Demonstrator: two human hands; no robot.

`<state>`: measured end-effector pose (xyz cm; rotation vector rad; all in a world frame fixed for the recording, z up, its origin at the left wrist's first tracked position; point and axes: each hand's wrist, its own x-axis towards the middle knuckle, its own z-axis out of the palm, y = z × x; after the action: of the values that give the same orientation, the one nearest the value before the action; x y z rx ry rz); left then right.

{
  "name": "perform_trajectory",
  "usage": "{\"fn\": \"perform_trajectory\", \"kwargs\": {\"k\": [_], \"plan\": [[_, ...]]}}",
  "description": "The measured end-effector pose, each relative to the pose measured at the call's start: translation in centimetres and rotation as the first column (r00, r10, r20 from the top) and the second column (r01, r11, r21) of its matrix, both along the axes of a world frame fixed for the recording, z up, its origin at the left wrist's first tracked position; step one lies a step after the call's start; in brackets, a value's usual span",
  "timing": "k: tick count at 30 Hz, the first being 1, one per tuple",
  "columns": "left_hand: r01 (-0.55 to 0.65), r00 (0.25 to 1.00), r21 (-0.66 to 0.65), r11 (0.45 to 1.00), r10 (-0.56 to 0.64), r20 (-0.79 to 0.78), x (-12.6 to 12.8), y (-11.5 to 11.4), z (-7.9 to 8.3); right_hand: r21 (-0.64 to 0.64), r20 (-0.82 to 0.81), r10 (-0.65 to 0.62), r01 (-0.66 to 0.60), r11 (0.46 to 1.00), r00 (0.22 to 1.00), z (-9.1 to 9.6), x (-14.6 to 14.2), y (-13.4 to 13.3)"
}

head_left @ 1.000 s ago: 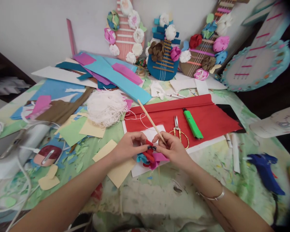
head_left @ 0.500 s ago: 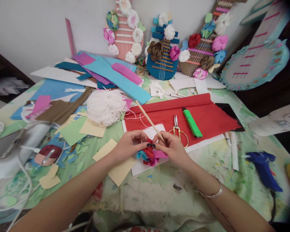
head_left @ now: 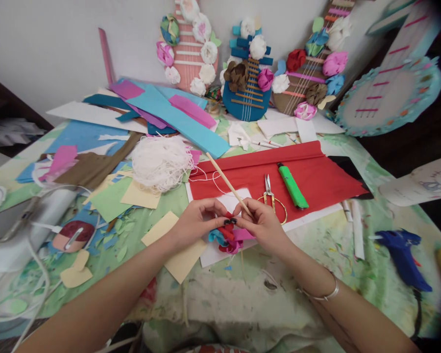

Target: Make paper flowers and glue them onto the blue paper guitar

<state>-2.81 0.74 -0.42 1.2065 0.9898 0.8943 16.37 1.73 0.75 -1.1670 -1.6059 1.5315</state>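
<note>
My left hand (head_left: 193,219) pinches a small piece of red crepe paper (head_left: 227,231) between thumb and fingers. My right hand (head_left: 262,225) meets it there, its thumb tip beside the left one on the red paper. A thin wooden stick (head_left: 224,178) also sits in the right hand, slanting up and to the left. Curled blue crepe paper (head_left: 216,238) and magenta crepe paper (head_left: 234,246) lie just below the fingers, over a white sheet (head_left: 211,256). Beyond the right hand are gold-handled scissors (head_left: 268,189); fingers hide part of the red piece.
Red crepe paper (head_left: 242,169) spreads behind the hands, with a green cutter (head_left: 293,186) on it. White string (head_left: 162,163) is heaped at left. A blue glue gun (head_left: 404,257) lies at right. Decorated paper instruments (head_left: 247,100) stand along the wall.
The thumbs have shifted very slightly on the red paper, and the view has moved a little. Both hands keep their hold.
</note>
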Motion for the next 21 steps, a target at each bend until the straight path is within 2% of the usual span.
{"fn": "perform_trajectory", "kwargs": {"k": [7,15,21], "plan": [[0.018,1.0,0.01,1.0,-0.018,-0.014,0.13,-0.03,0.39,0.004,0.005,0.007,-0.007,1.0,1.0,-0.32,0.13,0.08],[0.099,0.994,-0.021,0.995,-0.1,-0.037,-0.06,-0.08,0.4,-0.056,-0.091,-0.031,0.026,0.998,0.995,-0.23,0.03,0.23],[0.145,0.989,-0.014,0.989,-0.145,-0.013,-0.38,0.0,0.36,-0.05,-0.138,-0.073,0.067,0.997,0.988,-0.29,0.05,0.4]]}}
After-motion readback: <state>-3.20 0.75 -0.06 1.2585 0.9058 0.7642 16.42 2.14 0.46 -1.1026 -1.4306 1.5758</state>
